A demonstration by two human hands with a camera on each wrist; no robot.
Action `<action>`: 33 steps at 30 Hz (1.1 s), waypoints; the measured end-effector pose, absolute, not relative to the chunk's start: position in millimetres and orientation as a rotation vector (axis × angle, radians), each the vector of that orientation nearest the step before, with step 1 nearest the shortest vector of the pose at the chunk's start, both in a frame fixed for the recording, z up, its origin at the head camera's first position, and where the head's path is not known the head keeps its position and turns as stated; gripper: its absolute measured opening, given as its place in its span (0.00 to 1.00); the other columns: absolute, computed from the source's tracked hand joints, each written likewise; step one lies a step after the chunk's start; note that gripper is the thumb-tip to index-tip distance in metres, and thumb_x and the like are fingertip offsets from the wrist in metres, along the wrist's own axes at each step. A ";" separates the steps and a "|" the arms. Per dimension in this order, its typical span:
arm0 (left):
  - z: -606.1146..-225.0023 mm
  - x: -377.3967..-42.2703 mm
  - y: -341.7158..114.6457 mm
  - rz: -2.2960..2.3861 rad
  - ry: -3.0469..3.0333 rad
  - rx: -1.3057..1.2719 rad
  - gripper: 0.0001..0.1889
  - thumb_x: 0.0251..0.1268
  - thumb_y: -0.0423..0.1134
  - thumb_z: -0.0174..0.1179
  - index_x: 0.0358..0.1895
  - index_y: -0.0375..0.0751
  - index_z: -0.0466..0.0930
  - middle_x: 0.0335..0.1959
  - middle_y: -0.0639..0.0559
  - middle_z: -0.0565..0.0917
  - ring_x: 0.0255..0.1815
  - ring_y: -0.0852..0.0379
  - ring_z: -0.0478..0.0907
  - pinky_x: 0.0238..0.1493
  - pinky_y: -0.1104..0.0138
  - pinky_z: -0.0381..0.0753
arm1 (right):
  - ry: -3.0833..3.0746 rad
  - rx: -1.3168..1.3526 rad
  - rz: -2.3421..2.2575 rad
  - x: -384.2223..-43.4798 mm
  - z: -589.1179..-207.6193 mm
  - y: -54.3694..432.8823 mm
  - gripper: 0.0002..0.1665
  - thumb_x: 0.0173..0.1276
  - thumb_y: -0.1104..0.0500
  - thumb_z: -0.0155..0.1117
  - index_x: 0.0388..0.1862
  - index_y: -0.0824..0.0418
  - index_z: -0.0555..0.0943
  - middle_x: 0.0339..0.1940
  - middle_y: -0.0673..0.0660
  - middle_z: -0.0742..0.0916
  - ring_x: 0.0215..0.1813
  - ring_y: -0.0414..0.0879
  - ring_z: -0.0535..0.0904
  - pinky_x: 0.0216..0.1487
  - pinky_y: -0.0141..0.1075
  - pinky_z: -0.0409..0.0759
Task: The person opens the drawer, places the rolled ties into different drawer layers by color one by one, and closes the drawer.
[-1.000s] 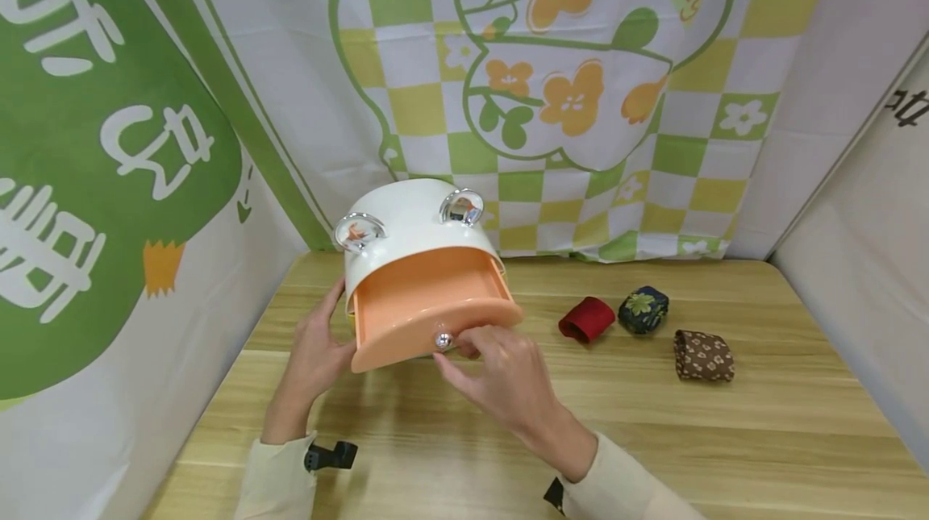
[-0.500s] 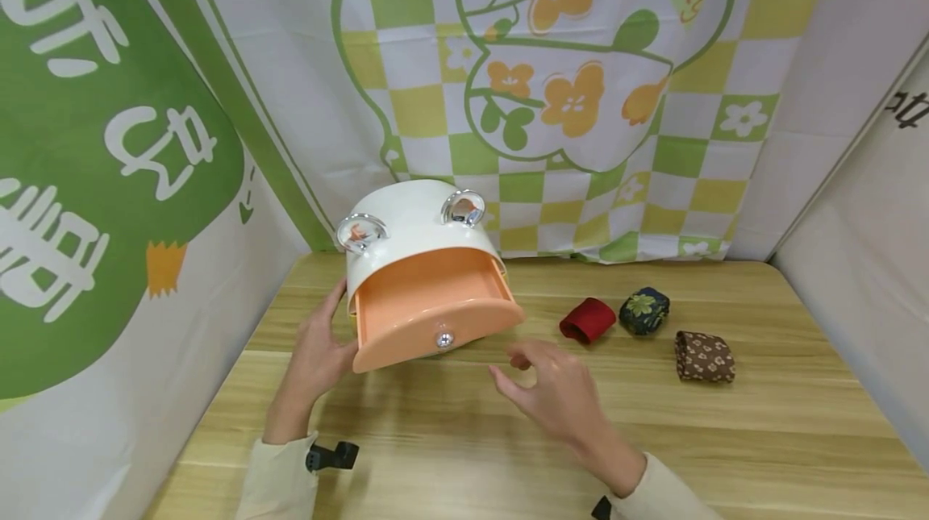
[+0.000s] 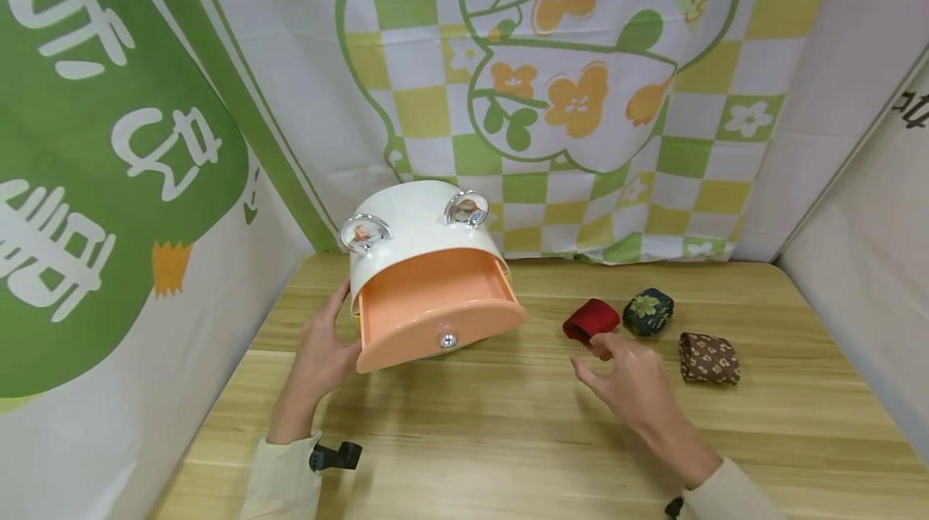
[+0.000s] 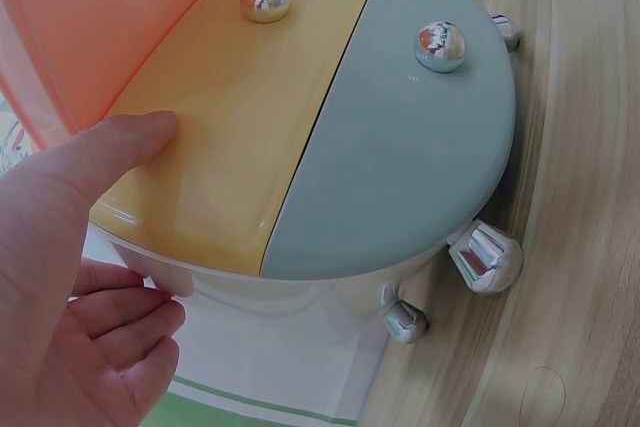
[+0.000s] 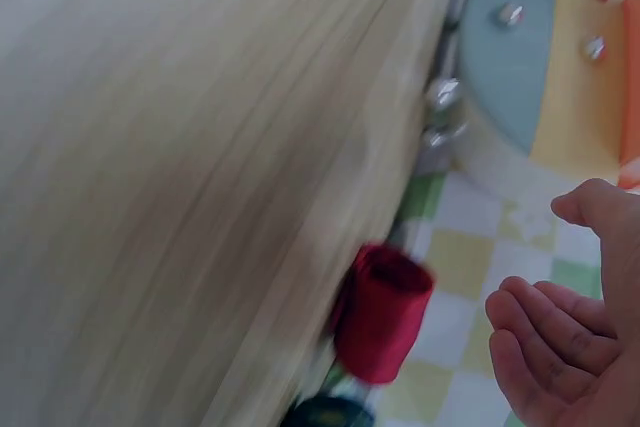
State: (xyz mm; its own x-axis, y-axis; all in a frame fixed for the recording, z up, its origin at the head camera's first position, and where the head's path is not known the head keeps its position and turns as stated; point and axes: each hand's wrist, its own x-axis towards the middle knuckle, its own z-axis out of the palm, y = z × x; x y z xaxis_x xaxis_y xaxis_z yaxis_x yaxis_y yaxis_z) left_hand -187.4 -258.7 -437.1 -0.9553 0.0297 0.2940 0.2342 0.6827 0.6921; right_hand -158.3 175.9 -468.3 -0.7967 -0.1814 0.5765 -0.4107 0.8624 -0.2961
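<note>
A round-topped white drawer cabinet (image 3: pixel 406 222) stands at the left of the table. Its top orange drawer (image 3: pixel 406 343) is pulled out, and its visible inside holds nothing. My left hand (image 3: pixel 315 359) steadies the cabinet's left side; in the left wrist view the thumb lies on the yellow drawer front (image 4: pixel 230 147) and the curled fingers reach the side wall. My right hand (image 3: pixel 639 387) hovers just in front of a rolled red necktie (image 3: pixel 597 317), thumb and fingers apart and holding nothing. Whether a fingertip touches the roll cannot be told.
A rolled navy floral necktie (image 3: pixel 648 312) and a brown patterned one (image 3: pixel 710 359) lie to the right of the red roll. Below the yellow drawer is a grey-blue drawer (image 4: pixel 390 157). A checked cloth (image 3: pixel 551 141) hangs behind the wooden table (image 3: pixel 493 455).
My right hand has let go of the orange drawer's silver knob and moved right to the red roll. The left hand stays at the cabinet, and the drawer remains out.
</note>
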 end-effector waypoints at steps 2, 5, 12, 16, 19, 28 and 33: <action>-437.3 -187.7 -258.6 -1.140 -2.636 -0.211 0.52 0.64 0.39 0.75 0.86 0.44 0.53 0.83 0.33 0.63 0.83 0.29 0.60 0.82 0.33 0.60 | -2.492 0.422 0.529 -163.5 -469.7 186.6 0.19 0.56 0.53 0.84 0.37 0.65 0.88 0.29 0.57 0.91 0.28 0.47 0.87 0.28 0.42 0.88; -436.7 -187.9 -259.2 -1.147 -2.647 -0.199 0.52 0.64 0.39 0.75 0.87 0.45 0.52 0.84 0.33 0.62 0.83 0.29 0.59 0.82 0.32 0.59 | -2.518 0.405 0.495 -172.5 -469.7 199.4 0.21 0.57 0.52 0.84 0.37 0.67 0.87 0.30 0.59 0.91 0.27 0.49 0.86 0.25 0.42 0.87; -435.0 -188.1 -261.1 -1.133 -2.661 -0.194 0.51 0.65 0.39 0.75 0.86 0.43 0.52 0.84 0.33 0.61 0.83 0.28 0.59 0.82 0.32 0.59 | -2.639 0.351 0.509 -194.2 -470.1 216.6 0.24 0.61 0.47 0.82 0.32 0.66 0.82 0.25 0.59 0.86 0.21 0.44 0.76 0.18 0.37 0.80; -435.2 -188.4 -261.3 -1.119 -2.663 -0.198 0.52 0.64 0.38 0.75 0.86 0.43 0.52 0.83 0.32 0.62 0.83 0.28 0.59 0.82 0.33 0.59 | -2.693 0.332 0.518 -204.1 -472.4 221.9 0.26 0.61 0.46 0.81 0.33 0.68 0.83 0.24 0.59 0.85 0.20 0.42 0.71 0.18 0.33 0.76; -435.6 -188.4 -261.0 -1.119 -2.665 -0.196 0.52 0.64 0.38 0.75 0.87 0.44 0.51 0.84 0.32 0.62 0.83 0.28 0.59 0.82 0.33 0.59 | -2.722 0.331 0.517 -209.7 -473.5 223.6 0.27 0.62 0.45 0.81 0.36 0.69 0.84 0.24 0.59 0.85 0.19 0.42 0.71 0.18 0.33 0.74; -436.6 -187.8 -260.0 -1.129 -2.654 -0.200 0.52 0.64 0.39 0.75 0.87 0.45 0.51 0.83 0.33 0.62 0.83 0.28 0.60 0.82 0.33 0.59 | -2.774 0.291 0.456 -217.9 -475.2 219.3 0.29 0.59 0.41 0.81 0.27 0.64 0.80 0.18 0.55 0.80 0.19 0.45 0.72 0.18 0.37 0.74; -436.7 -187.5 -259.6 -1.121 -2.659 -0.199 0.52 0.65 0.39 0.75 0.87 0.44 0.51 0.84 0.32 0.62 0.83 0.27 0.59 0.82 0.33 0.59 | -2.821 0.265 0.427 -219.7 -478.8 215.4 0.32 0.60 0.37 0.80 0.22 0.60 0.75 0.17 0.54 0.78 0.16 0.44 0.71 0.14 0.33 0.69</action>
State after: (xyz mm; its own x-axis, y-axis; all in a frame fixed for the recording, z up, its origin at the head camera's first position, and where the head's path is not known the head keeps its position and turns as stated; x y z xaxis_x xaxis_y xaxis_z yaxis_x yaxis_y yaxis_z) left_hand -187.5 -259.6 -436.7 -0.9598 0.0287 0.2791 0.2198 0.6950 0.6846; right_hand -219.7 215.4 -478.8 -0.9453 -0.1383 0.2956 -0.2196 0.9396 -0.2626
